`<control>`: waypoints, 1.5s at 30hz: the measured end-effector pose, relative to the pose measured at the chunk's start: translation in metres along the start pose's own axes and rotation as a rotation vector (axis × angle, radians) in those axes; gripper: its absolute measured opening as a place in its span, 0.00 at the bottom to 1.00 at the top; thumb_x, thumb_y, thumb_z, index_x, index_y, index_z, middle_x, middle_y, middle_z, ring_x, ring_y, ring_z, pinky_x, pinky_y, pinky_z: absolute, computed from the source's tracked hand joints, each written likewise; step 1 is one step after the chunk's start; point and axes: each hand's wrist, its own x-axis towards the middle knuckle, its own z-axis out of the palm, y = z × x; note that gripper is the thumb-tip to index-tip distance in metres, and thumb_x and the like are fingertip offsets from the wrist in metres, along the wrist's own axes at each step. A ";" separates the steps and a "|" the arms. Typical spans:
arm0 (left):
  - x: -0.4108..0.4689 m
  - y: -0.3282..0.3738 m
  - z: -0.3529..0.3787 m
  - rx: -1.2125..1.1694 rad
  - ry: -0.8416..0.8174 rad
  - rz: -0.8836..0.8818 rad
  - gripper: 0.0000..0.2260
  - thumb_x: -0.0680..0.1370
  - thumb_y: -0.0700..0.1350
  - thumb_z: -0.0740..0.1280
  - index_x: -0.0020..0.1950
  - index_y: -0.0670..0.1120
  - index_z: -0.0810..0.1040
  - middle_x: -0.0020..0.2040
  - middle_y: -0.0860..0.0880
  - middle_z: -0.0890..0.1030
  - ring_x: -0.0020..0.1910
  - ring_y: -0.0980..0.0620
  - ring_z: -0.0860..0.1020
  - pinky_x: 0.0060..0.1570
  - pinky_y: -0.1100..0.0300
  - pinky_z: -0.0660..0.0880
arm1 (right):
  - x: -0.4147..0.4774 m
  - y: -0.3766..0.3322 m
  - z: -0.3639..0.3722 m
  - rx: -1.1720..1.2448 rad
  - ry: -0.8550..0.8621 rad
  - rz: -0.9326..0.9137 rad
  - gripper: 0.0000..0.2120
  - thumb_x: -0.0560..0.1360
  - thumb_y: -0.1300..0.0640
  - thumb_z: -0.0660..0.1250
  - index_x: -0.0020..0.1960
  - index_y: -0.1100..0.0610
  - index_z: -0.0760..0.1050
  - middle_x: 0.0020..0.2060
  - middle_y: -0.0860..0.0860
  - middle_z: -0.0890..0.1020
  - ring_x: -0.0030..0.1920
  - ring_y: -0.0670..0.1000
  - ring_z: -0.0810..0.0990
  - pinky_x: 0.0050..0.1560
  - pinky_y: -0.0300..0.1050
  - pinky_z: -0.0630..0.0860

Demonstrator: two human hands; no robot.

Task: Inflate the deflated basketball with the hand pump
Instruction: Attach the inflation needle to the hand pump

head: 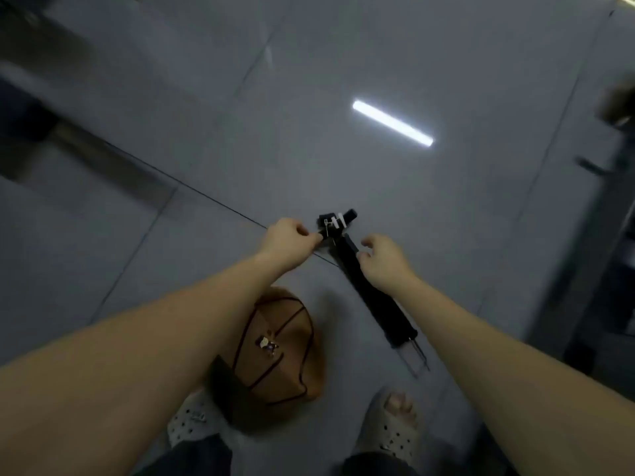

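Observation:
The brown deflated basketball (278,348) lies crumpled on the grey floor between my feet, partly hidden by my left forearm. The black hand pump (374,290) lies on the floor to its right, its head end far from me and thin metal rods at its near end. My left hand (287,240) pinches a small black part at the pump's head (335,223). My right hand (385,261) is on the pump's barrel just below the head, its fingers curled at the barrel's side.
The floor is glossy grey tile (206,132) with dark joints and a bright lamp reflection (391,122). My feet in white perforated slippers (391,427) stand at the bottom edge. Dark furniture (615,269) lines the right side, and a dark strip (103,159) crosses the left.

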 end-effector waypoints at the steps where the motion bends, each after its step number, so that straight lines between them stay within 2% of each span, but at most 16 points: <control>1: 0.013 -0.006 0.010 -0.032 -0.014 -0.010 0.14 0.78 0.53 0.70 0.53 0.42 0.82 0.48 0.44 0.83 0.49 0.45 0.81 0.49 0.51 0.78 | 0.013 0.005 0.011 0.008 -0.015 0.014 0.16 0.79 0.58 0.63 0.64 0.62 0.73 0.63 0.60 0.77 0.63 0.61 0.75 0.62 0.53 0.73; 5: 0.068 -0.028 0.049 0.032 -0.048 -0.021 0.28 0.77 0.54 0.71 0.73 0.44 0.70 0.67 0.44 0.76 0.63 0.43 0.76 0.63 0.49 0.74 | 0.063 0.022 0.048 -0.034 -0.063 0.033 0.22 0.76 0.57 0.67 0.67 0.63 0.69 0.65 0.61 0.74 0.63 0.63 0.74 0.59 0.52 0.72; 8: 0.091 -0.035 0.066 -0.027 -0.112 -0.018 0.36 0.74 0.49 0.75 0.78 0.44 0.63 0.73 0.42 0.70 0.67 0.43 0.73 0.63 0.53 0.72 | 0.085 0.030 0.068 0.016 -0.071 0.064 0.25 0.73 0.53 0.72 0.65 0.61 0.69 0.61 0.60 0.75 0.58 0.61 0.76 0.55 0.53 0.75; 10: 0.105 -0.041 0.078 -0.152 -0.159 -0.030 0.34 0.73 0.43 0.76 0.75 0.43 0.66 0.69 0.43 0.74 0.62 0.45 0.76 0.57 0.57 0.73 | 0.102 0.034 0.081 0.037 -0.038 0.105 0.25 0.69 0.51 0.74 0.60 0.59 0.70 0.57 0.57 0.76 0.54 0.60 0.77 0.52 0.54 0.77; 13: 0.109 -0.041 0.088 -0.352 -0.182 -0.055 0.22 0.73 0.34 0.74 0.66 0.41 0.73 0.56 0.43 0.81 0.44 0.51 0.79 0.38 0.67 0.76 | 0.115 0.036 0.096 0.039 -0.007 0.118 0.20 0.67 0.50 0.75 0.53 0.58 0.73 0.49 0.56 0.79 0.50 0.59 0.79 0.46 0.51 0.77; 17: 0.093 -0.040 0.081 -0.507 -0.163 -0.109 0.19 0.75 0.32 0.71 0.65 0.38 0.75 0.56 0.38 0.81 0.36 0.49 0.80 0.29 0.63 0.77 | 0.113 0.030 0.109 0.199 -0.046 0.125 0.10 0.68 0.56 0.75 0.44 0.58 0.77 0.39 0.55 0.81 0.42 0.54 0.79 0.38 0.49 0.74; 21: 0.037 -0.037 0.045 -0.518 -0.169 -0.074 0.17 0.74 0.41 0.75 0.61 0.44 0.78 0.53 0.43 0.81 0.46 0.50 0.78 0.41 0.60 0.73 | 0.062 0.000 0.082 0.231 -0.072 0.034 0.05 0.71 0.66 0.69 0.44 0.58 0.75 0.32 0.53 0.77 0.34 0.54 0.76 0.33 0.47 0.71; 25: -0.047 -0.024 -0.007 -0.647 -0.101 -0.035 0.22 0.74 0.52 0.75 0.64 0.47 0.76 0.57 0.46 0.80 0.55 0.49 0.79 0.52 0.54 0.76 | -0.006 -0.045 0.043 0.273 -0.073 -0.076 0.05 0.69 0.66 0.67 0.43 0.59 0.77 0.36 0.59 0.82 0.36 0.60 0.79 0.37 0.54 0.77; 27: -0.099 -0.017 -0.039 -0.781 -0.060 -0.067 0.23 0.72 0.60 0.73 0.62 0.48 0.78 0.56 0.47 0.82 0.57 0.48 0.80 0.58 0.50 0.76 | -0.048 -0.071 0.021 0.315 -0.096 -0.143 0.04 0.68 0.67 0.68 0.43 0.62 0.77 0.33 0.59 0.80 0.33 0.57 0.76 0.36 0.54 0.76; 29: -0.139 -0.015 -0.063 -0.884 -0.061 -0.107 0.26 0.72 0.64 0.70 0.61 0.48 0.80 0.56 0.48 0.83 0.57 0.49 0.80 0.59 0.51 0.76 | -0.088 -0.093 0.005 0.363 -0.130 -0.242 0.04 0.68 0.67 0.68 0.42 0.64 0.77 0.32 0.60 0.79 0.32 0.55 0.76 0.36 0.53 0.75; 31: -0.186 -0.018 -0.084 -0.998 -0.055 -0.135 0.23 0.75 0.62 0.68 0.60 0.46 0.82 0.56 0.46 0.84 0.56 0.48 0.81 0.57 0.52 0.75 | -0.134 -0.120 -0.008 0.346 -0.201 -0.368 0.02 0.68 0.65 0.71 0.39 0.61 0.79 0.32 0.58 0.81 0.33 0.54 0.78 0.36 0.54 0.77; 34: -0.244 -0.020 -0.104 -1.317 -0.042 -0.123 0.16 0.80 0.55 0.66 0.53 0.44 0.83 0.50 0.44 0.85 0.47 0.47 0.82 0.52 0.52 0.76 | -0.193 -0.160 -0.017 0.310 -0.345 -0.532 0.05 0.70 0.63 0.73 0.38 0.57 0.80 0.33 0.50 0.83 0.35 0.50 0.81 0.39 0.52 0.78; 37: -0.294 -0.042 -0.122 -1.543 0.172 -0.169 0.09 0.82 0.46 0.64 0.50 0.44 0.81 0.44 0.45 0.84 0.39 0.51 0.82 0.48 0.57 0.77 | -0.243 -0.195 -0.003 0.298 -0.425 -0.599 0.06 0.69 0.66 0.73 0.37 0.56 0.79 0.32 0.49 0.83 0.33 0.47 0.81 0.36 0.47 0.76; 39: -0.314 -0.061 -0.130 -1.594 0.321 -0.192 0.04 0.81 0.42 0.66 0.49 0.44 0.80 0.41 0.46 0.83 0.38 0.51 0.81 0.47 0.56 0.77 | -0.265 -0.207 0.013 0.289 -0.428 -0.600 0.04 0.70 0.65 0.74 0.38 0.60 0.80 0.32 0.55 0.83 0.34 0.52 0.82 0.34 0.52 0.77; 41: -0.341 -0.092 -0.132 -1.617 0.383 -0.180 0.03 0.80 0.40 0.67 0.48 0.43 0.79 0.39 0.46 0.83 0.36 0.51 0.81 0.42 0.58 0.78 | -0.288 -0.218 0.042 0.292 -0.459 -0.567 0.05 0.70 0.62 0.75 0.41 0.63 0.80 0.36 0.64 0.83 0.36 0.61 0.82 0.37 0.61 0.77; 45: -0.394 -0.154 -0.126 -1.646 0.290 -0.097 0.05 0.78 0.42 0.67 0.48 0.42 0.81 0.43 0.45 0.82 0.41 0.49 0.81 0.49 0.57 0.76 | -0.340 -0.218 0.106 0.253 -0.484 -0.477 0.04 0.71 0.64 0.74 0.42 0.58 0.80 0.36 0.54 0.84 0.37 0.49 0.83 0.42 0.51 0.79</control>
